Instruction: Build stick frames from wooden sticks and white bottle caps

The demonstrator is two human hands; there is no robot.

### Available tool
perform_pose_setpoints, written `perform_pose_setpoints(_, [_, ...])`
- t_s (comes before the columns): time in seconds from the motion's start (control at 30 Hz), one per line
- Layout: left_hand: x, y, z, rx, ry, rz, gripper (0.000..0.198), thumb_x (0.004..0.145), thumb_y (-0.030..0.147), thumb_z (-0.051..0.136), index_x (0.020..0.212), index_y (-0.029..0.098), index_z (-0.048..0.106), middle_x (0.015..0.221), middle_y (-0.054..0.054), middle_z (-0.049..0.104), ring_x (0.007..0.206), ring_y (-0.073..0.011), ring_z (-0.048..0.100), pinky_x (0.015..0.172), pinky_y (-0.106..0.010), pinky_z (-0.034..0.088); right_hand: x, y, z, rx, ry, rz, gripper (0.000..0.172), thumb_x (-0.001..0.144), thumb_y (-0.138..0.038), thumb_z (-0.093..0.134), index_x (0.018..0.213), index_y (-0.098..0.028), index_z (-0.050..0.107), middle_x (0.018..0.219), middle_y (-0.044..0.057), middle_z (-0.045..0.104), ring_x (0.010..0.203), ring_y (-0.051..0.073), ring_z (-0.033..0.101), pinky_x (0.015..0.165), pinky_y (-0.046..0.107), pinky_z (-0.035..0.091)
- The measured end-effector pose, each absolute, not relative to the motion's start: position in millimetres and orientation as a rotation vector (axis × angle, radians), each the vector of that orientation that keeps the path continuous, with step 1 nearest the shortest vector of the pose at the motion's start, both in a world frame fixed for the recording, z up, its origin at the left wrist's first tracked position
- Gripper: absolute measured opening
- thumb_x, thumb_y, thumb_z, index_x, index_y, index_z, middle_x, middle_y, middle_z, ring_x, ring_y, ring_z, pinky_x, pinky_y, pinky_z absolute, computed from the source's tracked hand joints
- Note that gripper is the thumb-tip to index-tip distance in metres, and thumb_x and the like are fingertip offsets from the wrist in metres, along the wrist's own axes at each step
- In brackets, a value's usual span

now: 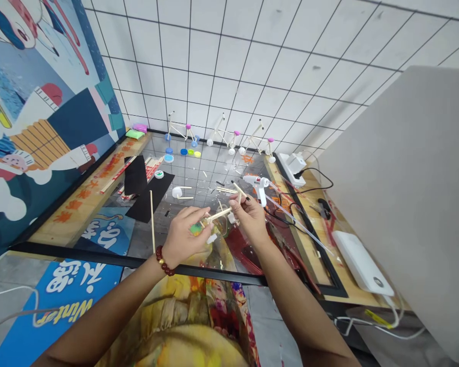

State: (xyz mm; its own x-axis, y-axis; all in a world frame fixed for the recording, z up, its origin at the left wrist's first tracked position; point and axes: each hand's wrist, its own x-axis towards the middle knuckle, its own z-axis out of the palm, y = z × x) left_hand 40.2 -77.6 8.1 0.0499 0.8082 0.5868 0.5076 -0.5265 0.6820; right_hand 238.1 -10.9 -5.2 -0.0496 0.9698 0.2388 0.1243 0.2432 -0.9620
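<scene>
My left hand point(185, 238) grips a small wooden stick frame point(219, 215) near its green bottle cap point(196, 229), and a white cap point(212, 238) hangs just below. My right hand point(250, 219) pinches the far end of that frame, with a thin stick point(240, 190) rising past its fingers. The hands nearly touch, and my fingers hide the joints. A white hot glue gun point(259, 186) lies on the table just beyond my right hand, its cord trailing to the right.
Several stick models with pink and white caps point(224, 133) stand along the tiled wall, behind loose blue and green caps point(187, 152). Black sheets point(149, 196), scattered sticks, a power strip point(294, 168), cables and a white power bank point(361, 262) lie around. A grey board point(405, 178) rises at right.
</scene>
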Motion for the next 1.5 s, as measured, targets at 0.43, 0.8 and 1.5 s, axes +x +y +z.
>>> perform_pose_setpoints(0.43, [37.0,-68.1,26.6,2.537,1.427,1.0,0.036,0.09,0.024,0.053,0.123,0.012,0.061,0.096,-0.01,0.068,0.089,-0.0238,0.063,0.08,-0.038,0.053,235.6,-10.7,2.1,-1.103,-1.171,1.014,0.038,0.076,-0.058,0.074,0.081,-0.021,0.064,0.058,-0.005,0.053,0.048,0.01,0.044,0.047,0.024,0.036])
perform_pose_setpoints(0.8, [34.2,-52.8,36.2,2.66,1.335,0.82,0.039,0.087,0.021,0.051,0.124,0.013,0.06,0.092,-0.009,0.065,0.086,-0.0233,0.062,0.077,-0.036,0.051,231.2,-7.4,-0.2,-1.121,-1.092,1.072,0.042,0.076,-0.061,0.072,0.075,-0.021,0.058,0.052,-0.006,0.051,0.043,0.009,0.045,0.044,0.023,0.036])
perform_pose_setpoints(1.5, [34.5,-51.1,2.6,2.25,1.279,1.126,0.037,0.086,0.041,0.07,0.117,0.02,0.069,0.088,-0.004,0.065,0.079,-0.0164,0.062,0.07,-0.027,0.049,223.3,-11.1,2.5,-1.12,-0.986,1.163,0.049,0.068,-0.065,0.076,0.076,-0.021,0.056,0.049,-0.007,0.053,0.04,0.008,0.048,0.042,0.021,0.039])
